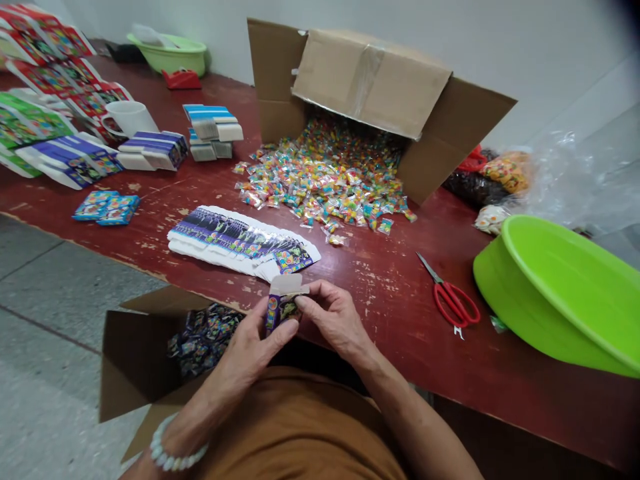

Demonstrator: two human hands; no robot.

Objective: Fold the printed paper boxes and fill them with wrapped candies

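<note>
Between my two hands is a small purple candy box (280, 307), its white top flaps standing up. My left hand (257, 337) wraps round the box from the left and below, thumb across its front. At the box's upper right edge, my right hand (337, 317) pinches a flap between thumb and fingers. Just beyond lies a fanned row of flat purple cartons (235, 237) on the red table (380, 287). Farther back, many small wrapped candies (325, 180) spill from a cardboard box (370, 80) lying on its side.
Red-handled scissors (450, 297) and a green basin (540, 300) are on the right. Below the table's left edge, an open carton (135, 353) holds dark wrapped packets (205, 337). Blue packets (107, 208), a white mug (133, 119) and stacked coloured cartons (75, 157) occupy the left side.
</note>
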